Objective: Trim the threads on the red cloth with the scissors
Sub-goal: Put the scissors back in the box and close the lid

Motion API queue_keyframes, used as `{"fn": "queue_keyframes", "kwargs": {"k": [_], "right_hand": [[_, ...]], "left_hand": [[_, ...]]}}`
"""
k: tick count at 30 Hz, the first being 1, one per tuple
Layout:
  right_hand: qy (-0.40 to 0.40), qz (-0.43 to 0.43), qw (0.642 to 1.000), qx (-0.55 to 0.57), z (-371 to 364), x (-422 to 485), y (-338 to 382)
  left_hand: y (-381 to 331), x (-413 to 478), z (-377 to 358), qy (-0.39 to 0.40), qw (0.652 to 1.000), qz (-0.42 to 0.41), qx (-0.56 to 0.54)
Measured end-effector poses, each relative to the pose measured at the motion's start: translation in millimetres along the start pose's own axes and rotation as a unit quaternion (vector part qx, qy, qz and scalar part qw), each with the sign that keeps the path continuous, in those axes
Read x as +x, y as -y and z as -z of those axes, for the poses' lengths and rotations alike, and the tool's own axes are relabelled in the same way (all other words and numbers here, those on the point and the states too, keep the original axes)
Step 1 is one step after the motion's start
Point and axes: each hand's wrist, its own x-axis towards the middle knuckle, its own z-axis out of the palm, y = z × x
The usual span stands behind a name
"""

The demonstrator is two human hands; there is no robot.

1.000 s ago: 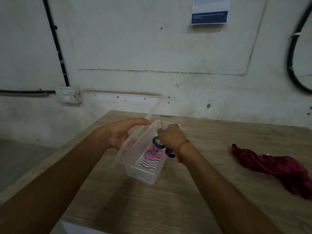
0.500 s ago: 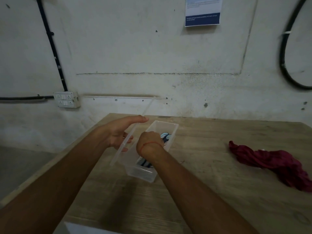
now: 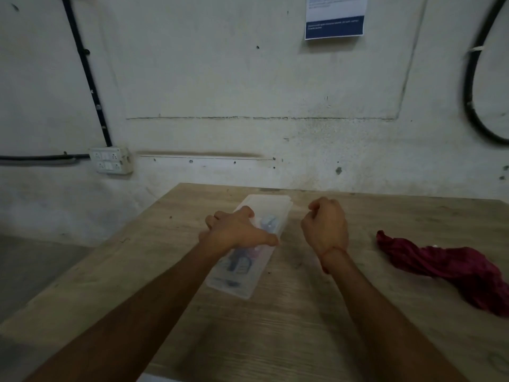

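Note:
The red cloth (image 3: 451,268) lies crumpled on the wooden table (image 3: 275,340) at the right. A clear plastic box (image 3: 242,282) stands at the table's middle with its lid down. Blurred blue and pink shapes (image 3: 239,261) show through the lid; I cannot make out the scissors for certain. My left hand (image 3: 237,230) lies flat across the lid, fingers spread and thumb at the box's right edge. My right hand (image 3: 325,224) hovers to the right of the box, between it and the cloth, curled into a fist with nothing visible in it.
The table's far edge meets a white wall. A socket box (image 3: 110,161) and a black cable (image 3: 88,78) are on the wall at left, and a notice (image 3: 334,17) hangs at the top right. The floor drops away left of the table.
The box's lid has come down and my left hand now rests on it. My right hand has left the box and moved right, closed. The view has tilted slightly.

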Motion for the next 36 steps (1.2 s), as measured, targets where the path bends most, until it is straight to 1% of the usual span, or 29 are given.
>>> {"fn": "queue_keyframes", "kwargs": {"k": [3, 5, 8, 10, 12, 15, 18, 19, 21, 24, 27, 28, 29, 30, 32, 33, 35, 36], "right_hand": [[0.009, 0.001, 0.999, 0.032, -13, -4, -22], [0.017, 0.001, 0.996, 0.090, -25, -2, -26], [0.066, -0.033, 0.980, 0.186, -43, 9, -24], [0.098, -0.059, 0.971, 0.209, -55, 24, -22], [0.106, -0.108, 0.962, 0.229, -58, 36, -16], [0.131, -0.183, 0.928, 0.296, -55, 53, -5], [0.158, -0.270, 0.869, 0.384, -60, 70, -2], [0.162, -0.290, 0.854, 0.400, -62, 73, -2], [0.161, -0.312, 0.842, 0.409, -68, 78, -1], [0.152, -0.321, 0.841, 0.408, -75, 82, 4], [0.154, -0.306, 0.848, 0.403, -84, 82, 4], [0.159, -0.296, 0.859, 0.387, -84, 78, 3], [0.166, -0.276, 0.877, 0.357, -81, 72, 1], [0.171, -0.238, 0.905, 0.308, -76, 65, 0], [0.169, -0.107, 0.965, 0.169, -58, 50, -10], [0.159, -0.037, 0.982, 0.100, -45, 42, -18], [0.126, 0.062, 0.990, -0.029, -9, 27, -35], [0.107, 0.083, 0.985, -0.108, 11, 18, -45]], "left_hand": [[-4, -6, -10, -0.023, 0.998, -0.020, 0.046], [-3, -6, -13, -0.025, 0.998, -0.019, 0.053], [-5, -6, -15, -0.028, 0.998, -0.017, 0.056], [-7, -7, -16, -0.032, 0.997, -0.013, 0.066], [-6, -7, -18, -0.041, 0.997, -0.013, 0.072], [2, -7, -26, -0.070, 0.995, -0.033, 0.069], [7, -2, -33, -0.094, 0.991, -0.049, 0.084], [7, 0, -34, -0.099, 0.990, -0.052, 0.089], [4, 4, -36, -0.104, 0.988, -0.056, 0.098], [1, 7, -36, -0.102, 0.988, -0.050, 0.104], [0, 10, -34, -0.102, 0.989, -0.033, 0.098], [-1, 13, -32, -0.102, 0.990, -0.030, 0.096], [0, 16, -30, -0.104, 0.990, -0.028, 0.096], [2, 21, -27, -0.107, 0.989, -0.024, 0.097], [12, 33, -19, -0.115, 0.989, -0.013, 0.092], [19, 40, -14, -0.117, 0.989, -0.012, 0.085], [33, 58, -3, -0.120, 0.990, -0.006, 0.078], [40, 69, 2, -0.117, 0.990, 0.000, 0.077]]}}
